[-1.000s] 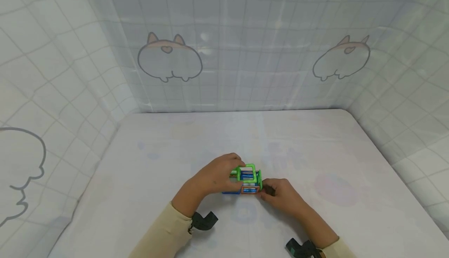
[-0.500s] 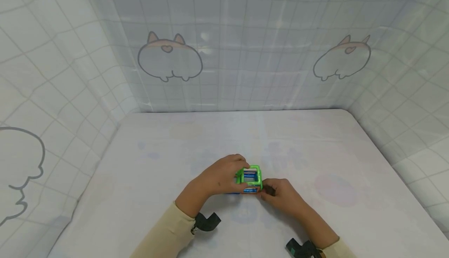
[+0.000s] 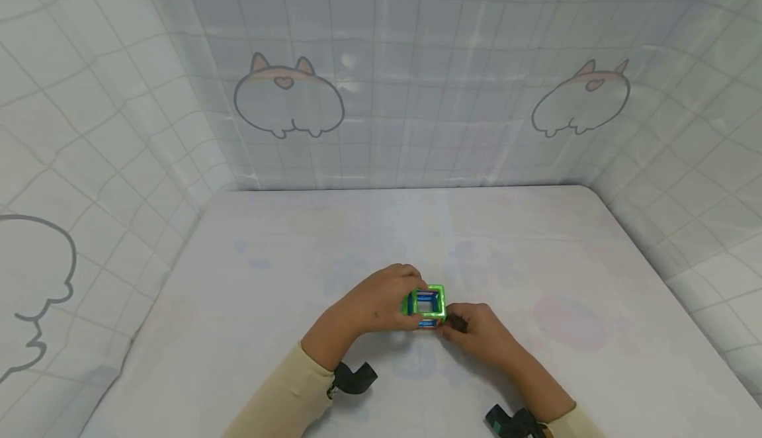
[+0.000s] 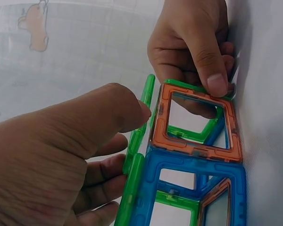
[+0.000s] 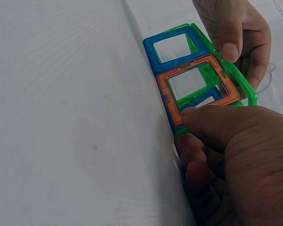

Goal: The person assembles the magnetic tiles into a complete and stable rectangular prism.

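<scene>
A small block of magnetic tiles stands on the table, its near side made of a blue square tile [image 4: 198, 162] and an orange square tile [image 5: 165, 94]. Over the orange section, my left hand [image 3: 378, 302] pinches a green square tile [image 4: 138, 134] between thumb and fingers. That tile lies close along the top, slightly tilted in the left wrist view. My right hand [image 3: 485, 335] holds the right end of the block, its thumb [image 4: 217, 84] on the orange tile's corner and its fingers curled at the end face. The left hand hides the block's left part in the head view.
The pale table [image 3: 297, 226] stretches around the block, with a straight far edge. Grid-patterned curtains [image 3: 405, 81] with dog drawings surround it at the back and sides. Black wrist cameras [image 3: 354, 380] sit below both hands.
My left hand has moved right and slightly nearer with the green tile, which has come down flatter over the block's right section. The right hand has stayed in place.
</scene>
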Tool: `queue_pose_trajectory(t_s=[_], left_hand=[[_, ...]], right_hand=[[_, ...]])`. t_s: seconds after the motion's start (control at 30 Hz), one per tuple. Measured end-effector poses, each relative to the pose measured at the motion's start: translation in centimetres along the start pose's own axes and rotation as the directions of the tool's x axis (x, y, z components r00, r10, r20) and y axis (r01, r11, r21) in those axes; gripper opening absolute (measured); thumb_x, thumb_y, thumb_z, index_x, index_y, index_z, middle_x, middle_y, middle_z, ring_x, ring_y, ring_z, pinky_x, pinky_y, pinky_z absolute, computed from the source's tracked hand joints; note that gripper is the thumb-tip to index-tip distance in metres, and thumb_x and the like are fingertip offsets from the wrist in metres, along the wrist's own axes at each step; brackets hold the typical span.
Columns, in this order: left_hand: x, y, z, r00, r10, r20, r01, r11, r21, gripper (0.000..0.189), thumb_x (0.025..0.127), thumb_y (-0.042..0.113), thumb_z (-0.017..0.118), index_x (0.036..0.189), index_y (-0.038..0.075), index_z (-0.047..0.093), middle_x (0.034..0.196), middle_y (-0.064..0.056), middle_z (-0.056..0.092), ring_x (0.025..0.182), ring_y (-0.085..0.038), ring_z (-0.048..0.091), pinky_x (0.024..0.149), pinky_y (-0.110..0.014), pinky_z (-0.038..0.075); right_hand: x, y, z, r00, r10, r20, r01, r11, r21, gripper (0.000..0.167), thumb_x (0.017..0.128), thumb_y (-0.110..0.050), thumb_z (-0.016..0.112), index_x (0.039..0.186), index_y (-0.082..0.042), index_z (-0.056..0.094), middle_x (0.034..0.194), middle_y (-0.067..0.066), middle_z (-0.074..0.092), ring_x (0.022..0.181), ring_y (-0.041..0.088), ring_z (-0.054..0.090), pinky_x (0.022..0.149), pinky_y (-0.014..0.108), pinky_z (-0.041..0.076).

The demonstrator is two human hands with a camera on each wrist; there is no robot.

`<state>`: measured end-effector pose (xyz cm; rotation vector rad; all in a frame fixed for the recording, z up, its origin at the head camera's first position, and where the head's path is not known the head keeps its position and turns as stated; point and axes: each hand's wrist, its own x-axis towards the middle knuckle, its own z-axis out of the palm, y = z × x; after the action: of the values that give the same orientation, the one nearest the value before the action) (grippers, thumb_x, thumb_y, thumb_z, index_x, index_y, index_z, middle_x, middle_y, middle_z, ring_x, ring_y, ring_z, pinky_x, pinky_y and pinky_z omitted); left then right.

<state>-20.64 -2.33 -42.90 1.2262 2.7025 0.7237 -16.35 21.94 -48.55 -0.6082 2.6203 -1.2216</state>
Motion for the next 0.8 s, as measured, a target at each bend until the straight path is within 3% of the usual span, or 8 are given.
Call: queue_pose_trajectory(t_s=[0.43,0.8], left_hand=[[-0.06,-0.13,0.2,1.0,-0.013,-0.005,0.013,1.0,-0.013,0.042,0.081,0.034,0.078,0.116,0.013,0.069,0.116,0.004,0.063,0.104,-0.01,0.056,0.094,-0.025,0.052],[-0.05,-0.42,0.26,1.0,-0.017,-0.001,0.017,0.999,-0.046,0.043,0.084,0.033,0.076,0.121,0.015,0.065,0.117,0.005,0.063,0.101,-0.008,0.055,0.088,-0.024,0.052]], right_hand=[[-0.05,-0.21,-0.05,1.0,0.006,-0.009,-0.006,1.0,-0.013,0.009,0.087,-0.009,0.075,0.095,-0.013,0.072,0.078,-0.012,0.066,0.068,0.004,0.058,0.059,0.022,0.054],[0.0,0.07,-0.04,1.0,-0.003,-0.01,0.003,1.0,-0.022,0.009,0.087,-0.01,0.076,0.092,-0.015,0.071,0.078,-0.013,0.066,0.068,0.004,0.057,0.059,0.022,0.054]])
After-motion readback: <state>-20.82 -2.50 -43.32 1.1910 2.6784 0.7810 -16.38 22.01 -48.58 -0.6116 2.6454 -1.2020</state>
